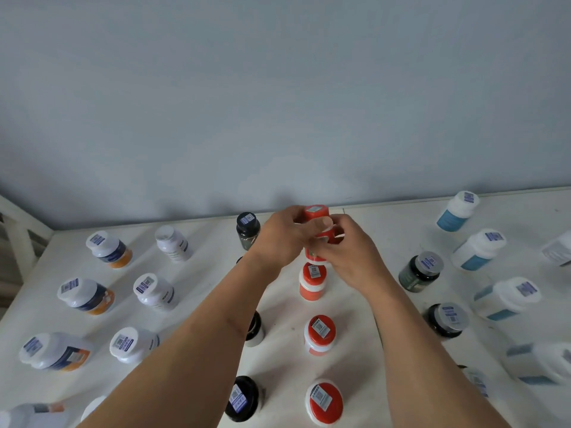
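left hand (279, 239): curled round the red-capped bottle (315, 213), gripping it
right hand (346, 254): fingers wrapped on the same bottle, lower down
bottle: held up above the worktop (355, 310), upright-ish

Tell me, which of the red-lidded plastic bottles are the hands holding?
The rearmost red-lidded plastic bottle, nearest the wall: left hand and right hand grip it. The other three stand untouched on the white table.

Both hands meet on a red bottle (316, 216) held above the white table (355, 304): the left hand (282, 239) grips its left side, the right hand (346, 253) its front. Below stand three more red-capped bottles (312, 281) in a line, with rows of white, dark and blue-labelled bottles (477, 253) at either side.
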Tool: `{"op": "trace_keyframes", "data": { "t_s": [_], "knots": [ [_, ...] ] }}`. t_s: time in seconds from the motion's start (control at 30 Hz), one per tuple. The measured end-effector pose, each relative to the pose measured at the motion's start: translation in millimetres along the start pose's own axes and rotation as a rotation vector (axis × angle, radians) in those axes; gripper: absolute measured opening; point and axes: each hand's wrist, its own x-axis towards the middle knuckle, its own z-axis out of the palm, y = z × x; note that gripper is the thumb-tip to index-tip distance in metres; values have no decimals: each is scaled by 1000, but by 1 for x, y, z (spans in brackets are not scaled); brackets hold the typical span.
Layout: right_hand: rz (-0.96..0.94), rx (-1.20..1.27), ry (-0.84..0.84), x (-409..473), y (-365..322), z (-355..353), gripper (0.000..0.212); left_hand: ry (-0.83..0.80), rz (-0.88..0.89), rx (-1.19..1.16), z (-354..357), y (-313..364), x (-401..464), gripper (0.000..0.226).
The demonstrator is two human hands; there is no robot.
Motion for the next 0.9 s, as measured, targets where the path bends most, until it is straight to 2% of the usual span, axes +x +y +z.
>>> {"op": "trace_keyframes", "data": {
  "t_s": [0.07, 0.13, 0.27, 0.33, 0.5, 0.67, 0.8, 0.9],
  "knots": [
    [36, 66, -94, -12, 4, -8, 56, -41, -4, -101, -1, 2, -2, 26],
    [52, 108, -155, -21, 10, -12, 53, -90, -18, -193, -1, 3, -7, 26],
    [40, 61, 5, -28, 8, -2, 58, -77, -61, -240, 4, 3, -13, 36],
    [7, 62, 83, -31, 6, 2, 62, -65, -53, -270, 6, 6, -15, 35],
    [-48, 144, -2, -34, 6, -17, 46, -123, -7, -422, 0, 16, -19, 37],
    [-104, 55, 178, -35, -5, -8, 59, -99, 9, -411, -1, 20, -19, 45],
    [-62, 132, 45, -39, -6, -19, 58, -90, 18, -470, -8, 20, -18, 53],
    [-73, 50, 97, -37, -9, -12, 51, -102, 11, -474, -6, 20, -18, 54]
  ]
}}
